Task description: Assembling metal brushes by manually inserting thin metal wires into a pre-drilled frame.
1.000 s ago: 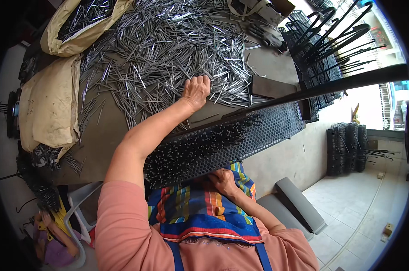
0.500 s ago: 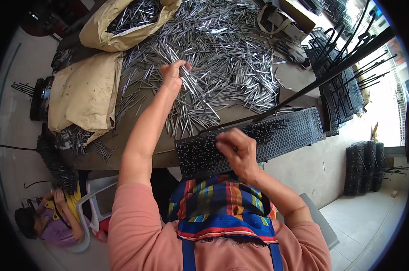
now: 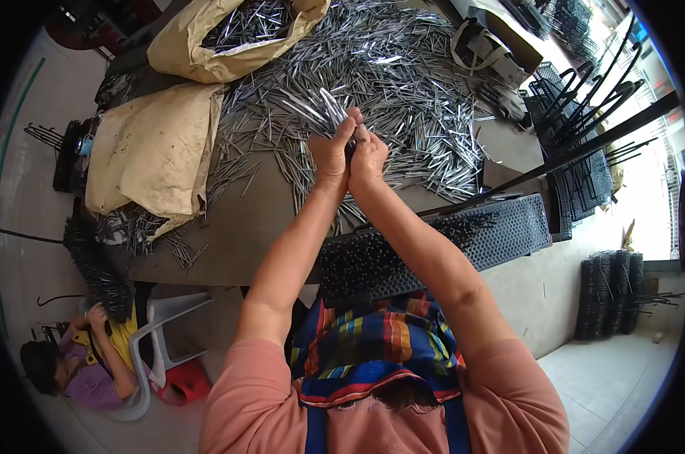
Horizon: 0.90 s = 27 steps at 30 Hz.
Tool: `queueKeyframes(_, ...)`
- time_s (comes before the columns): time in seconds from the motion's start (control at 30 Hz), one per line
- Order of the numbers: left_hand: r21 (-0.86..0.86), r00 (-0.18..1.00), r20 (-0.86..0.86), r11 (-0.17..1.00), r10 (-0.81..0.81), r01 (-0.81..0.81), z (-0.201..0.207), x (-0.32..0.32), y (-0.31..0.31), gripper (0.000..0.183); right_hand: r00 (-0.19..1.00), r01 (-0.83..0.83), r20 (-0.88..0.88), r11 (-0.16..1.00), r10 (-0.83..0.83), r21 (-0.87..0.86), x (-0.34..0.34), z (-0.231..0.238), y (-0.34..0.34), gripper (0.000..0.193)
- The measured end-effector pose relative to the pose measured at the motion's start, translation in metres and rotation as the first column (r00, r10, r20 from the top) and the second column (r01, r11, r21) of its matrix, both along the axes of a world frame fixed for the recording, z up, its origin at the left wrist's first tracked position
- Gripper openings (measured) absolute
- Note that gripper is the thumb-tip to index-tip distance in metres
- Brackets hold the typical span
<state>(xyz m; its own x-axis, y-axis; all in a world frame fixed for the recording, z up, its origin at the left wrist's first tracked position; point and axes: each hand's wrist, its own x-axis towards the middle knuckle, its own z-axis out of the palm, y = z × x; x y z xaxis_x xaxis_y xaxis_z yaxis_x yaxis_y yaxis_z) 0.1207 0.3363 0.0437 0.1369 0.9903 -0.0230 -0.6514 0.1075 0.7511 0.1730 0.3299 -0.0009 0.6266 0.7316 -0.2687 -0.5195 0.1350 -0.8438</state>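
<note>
Two-handed, holding up a bundle of thin metal strips over the near part of a loose heap of strips; gripping its lower end with the left hand, curled closed with thumb raised; resting the curled right hand against the left, touching, but hiding too much there to tell what its fingers have hold of. Possibly risking a spill, because of the uneven splay at the top and the likely slipping of outer strips under any loosened thumb. Perhaps also risking pricked fingers, from pressing on narrow ends. Passing the right forearm over a perforated black tray, so maybe chancing a snag on the strips standing in its holes. Looking outward, meeting a brown tabletop, an open paper sack and a flatter paper sack at left, a slanting dark bar at right; beyond, finding pale floor tiles, black wire bundles by the wall, and, lower left, a seated co-worker beside a pale chair.
</note>
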Motion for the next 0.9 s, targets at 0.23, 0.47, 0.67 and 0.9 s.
queueKeyframes(0.23,-0.109,0.972,-0.211,0.986,0.102,-0.127,-0.007,-0.003,0.017,0.008,0.968,-0.067,0.226,0.977,0.113,-0.203,-0.007,-0.013,-0.004,0.041)
queueKeyframes(0.47,-0.285,0.987,0.157,0.955,-0.042,0.085,-0.018,-0.019,0.007,0.028,0.900,-0.179,-0.432,0.953,0.058,-0.244,0.004,-0.004,-0.014,0.049)
queueKeyframes(0.67,-0.406,0.975,0.143,0.888,-0.171,0.215,-0.039,-0.043,0.011,0.016,0.970,-0.192,0.164,0.980,0.180,0.059,-0.015,0.036,-0.052,0.030)
queueKeyframes(0.9,-0.470,0.955,-0.063,0.853,-0.290,0.228,-0.048,-0.208,-0.052,0.034,0.198,-0.082,0.972,0.990,0.125,-0.111,0.088,0.069,-0.257,0.037)
